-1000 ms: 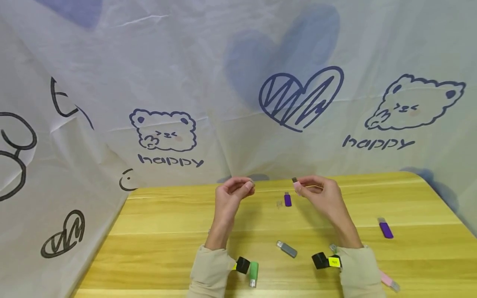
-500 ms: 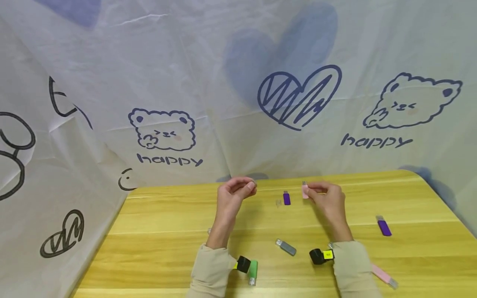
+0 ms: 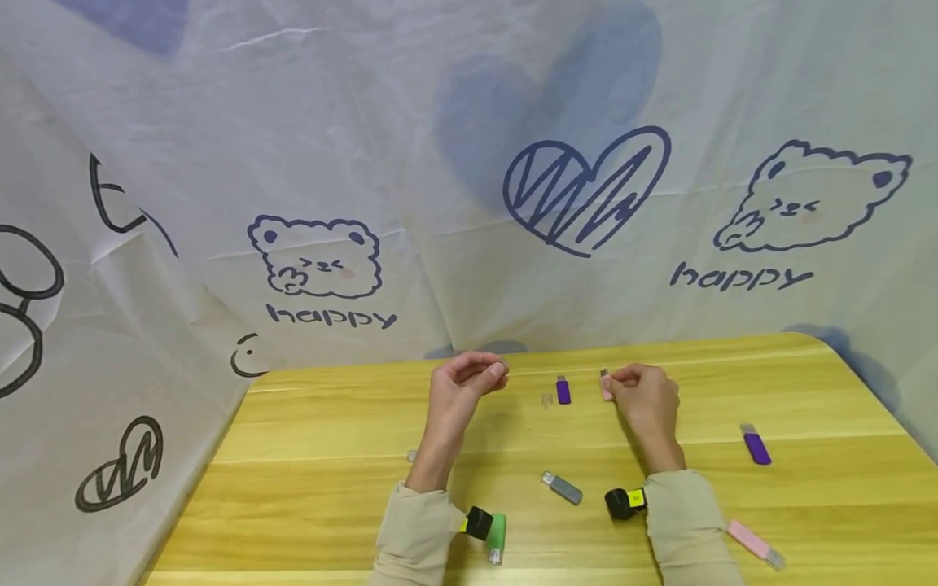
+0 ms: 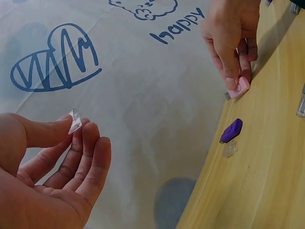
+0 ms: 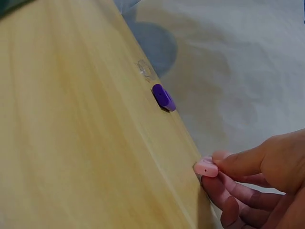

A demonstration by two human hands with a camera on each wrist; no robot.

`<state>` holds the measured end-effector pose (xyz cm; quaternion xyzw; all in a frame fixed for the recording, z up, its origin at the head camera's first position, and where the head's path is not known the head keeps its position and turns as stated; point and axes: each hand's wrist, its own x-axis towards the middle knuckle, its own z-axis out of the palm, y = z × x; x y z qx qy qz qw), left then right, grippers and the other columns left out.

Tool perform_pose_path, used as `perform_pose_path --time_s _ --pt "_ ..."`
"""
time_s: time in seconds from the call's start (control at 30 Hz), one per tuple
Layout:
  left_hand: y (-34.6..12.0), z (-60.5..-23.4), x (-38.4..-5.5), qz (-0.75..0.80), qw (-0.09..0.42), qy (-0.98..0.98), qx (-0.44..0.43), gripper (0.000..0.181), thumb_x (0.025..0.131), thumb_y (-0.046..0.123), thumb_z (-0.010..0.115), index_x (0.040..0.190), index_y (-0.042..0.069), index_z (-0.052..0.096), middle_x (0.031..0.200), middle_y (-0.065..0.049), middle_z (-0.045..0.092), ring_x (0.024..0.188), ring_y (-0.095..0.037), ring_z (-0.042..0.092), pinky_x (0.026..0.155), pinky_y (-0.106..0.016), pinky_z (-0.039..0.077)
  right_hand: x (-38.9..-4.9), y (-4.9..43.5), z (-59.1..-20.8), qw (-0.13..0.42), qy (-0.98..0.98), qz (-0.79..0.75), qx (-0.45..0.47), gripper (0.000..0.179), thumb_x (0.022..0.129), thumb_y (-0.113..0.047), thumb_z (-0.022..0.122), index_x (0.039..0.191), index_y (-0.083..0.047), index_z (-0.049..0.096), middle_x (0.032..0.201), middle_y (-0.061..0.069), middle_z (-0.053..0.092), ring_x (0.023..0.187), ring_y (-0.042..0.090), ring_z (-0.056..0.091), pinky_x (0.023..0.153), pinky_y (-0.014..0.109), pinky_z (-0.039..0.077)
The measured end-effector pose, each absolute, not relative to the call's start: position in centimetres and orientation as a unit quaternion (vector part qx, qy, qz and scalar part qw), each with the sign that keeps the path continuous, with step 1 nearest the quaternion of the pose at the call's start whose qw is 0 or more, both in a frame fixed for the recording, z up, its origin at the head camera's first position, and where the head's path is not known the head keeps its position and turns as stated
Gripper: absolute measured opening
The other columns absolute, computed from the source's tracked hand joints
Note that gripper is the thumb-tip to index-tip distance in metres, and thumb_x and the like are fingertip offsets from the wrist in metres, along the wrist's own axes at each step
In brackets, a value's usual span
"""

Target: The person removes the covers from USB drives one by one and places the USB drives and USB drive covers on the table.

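My left hand (image 3: 463,399) is held above the back of the table, pinching a small clear plastic cap (image 4: 75,121) between thumb and fingertip. In the right hand (image 3: 649,411) is a pink USB stick (image 3: 605,385), gripped between thumb and fingers with its metal plug bare and pointing toward the back wall. In the right wrist view this stick (image 5: 207,170) appears low at the table's far edge. Just left of it lies a purple USB stick (image 3: 563,391), also with a bare plug, and beside that a loose clear cap (image 3: 546,400).
Nearer on the wooden table (image 3: 308,505) lie a grey USB stick (image 3: 563,487) and a green one (image 3: 497,537), both capped. To the right are another purple stick (image 3: 756,447) and a second pink stick (image 3: 753,544). A patterned cloth (image 3: 469,268) hangs behind the table.
My right hand has moved slightly right and lowered the pink USB stick toward the table, turning its plug to the back. The left hand has stayed nearly still with the cap.
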<state>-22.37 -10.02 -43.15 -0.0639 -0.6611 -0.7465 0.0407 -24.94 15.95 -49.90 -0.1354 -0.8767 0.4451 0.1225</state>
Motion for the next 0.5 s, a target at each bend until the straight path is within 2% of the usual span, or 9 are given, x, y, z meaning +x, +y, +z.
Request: perform_pose_path --time_s 0.27,0.5 --pt "-9.95 -43.22 -22.38 -0.75 0.033 -0.658 -0.066 0.013 0.094 -0.004 0.07 0.106 -0.01 0.071 0.096 -0.015 0.075 0.083 -0.017 0.073 0.082 -0.034 0.061 -24.78 15.82 -49.88 0.127 -0.89 0.421 -0.12 0.015 0.093 -0.016 0.077 0.091 0.0 0.076 0.085 0.015 0.075 0.08 0.035 0.069 0.072 0.049 0.053" --pt "-9.72 -43.51 -22.49 -0.745 0.028 -0.663 -0.065 0.013 0.094 -0.003 0.071 0.105 -0.01 0.071 0.095 -0.014 0.075 0.081 -0.016 0.072 0.08 -0.033 0.061 -24.96 15.64 -50.25 0.134 -0.886 0.428 -0.115 0.014 0.092 -0.014 0.077 0.09 0.0 0.077 0.084 0.015 0.075 0.077 0.033 0.069 0.068 0.046 0.053"
